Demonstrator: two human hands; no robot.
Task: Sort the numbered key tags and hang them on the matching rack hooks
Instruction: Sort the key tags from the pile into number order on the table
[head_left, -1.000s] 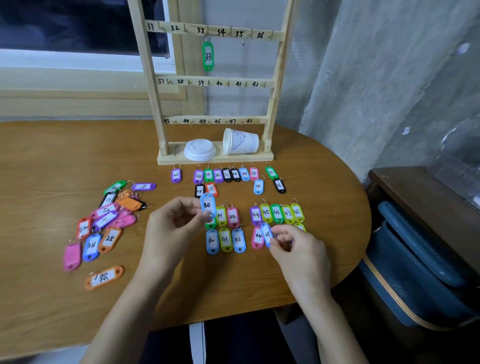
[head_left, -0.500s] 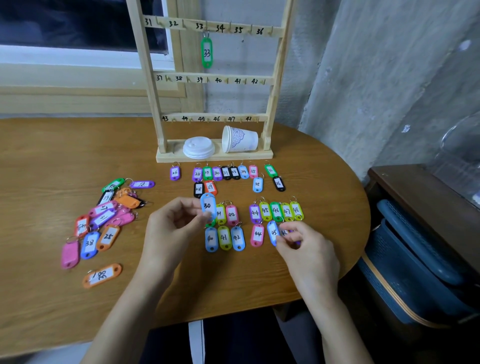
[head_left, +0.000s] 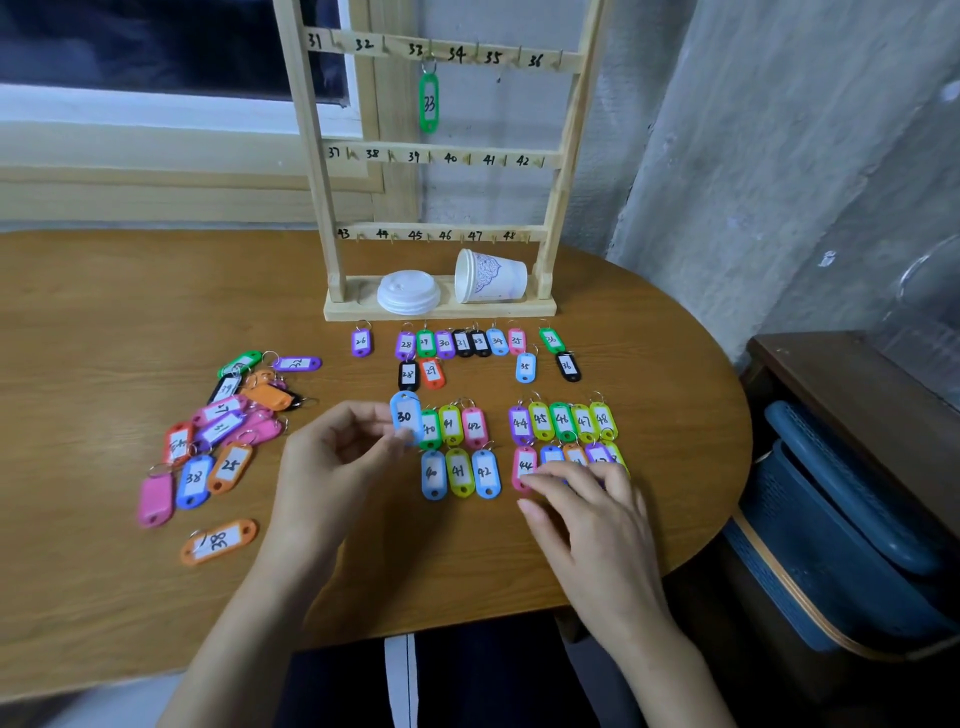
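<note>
On my feed the left hand (head_left: 332, 462) has its fingers (head_left: 379, 439) curled, thumb and fingertips pinching the light-blue tag 30 (head_left: 405, 417) by its lower end, so the tag stands upright just above the bench (head_left: 104, 291), about midway between the near edge and the far edge. The right hand (head_left: 597, 519) is flat, its fingers (head_left: 550, 475) straight and slightly spread, holding nothing; they lie over the nearer row of tags towards the rounded right end of the bench, one fingertip at the pink tag 44 (head_left: 523, 467). I cannot tell how hard they press. Just beyond that hand sits a row marked 44 to 48 (head_left: 563, 420), and between the two hands are two short rows marked 40, 41, 42 (head_left: 452, 426). Farther back, another line of tags (head_left: 467, 343) runs just in front of the wooden rack (head_left: 311, 156), which stands at the far edge by the wall. A green tag 33 (head_left: 429, 104) hangs from the rack's hook 33. On the rack's base lie a stack of white lids (head_left: 408, 292) and a paper cup (head_left: 491, 276) tipped on its side. Towards the left edge a loose heap of unsorted tags (head_left: 228, 415) lies scattered, with an orange tag (head_left: 218, 541) apart from it, nearer the near edge.
</note>
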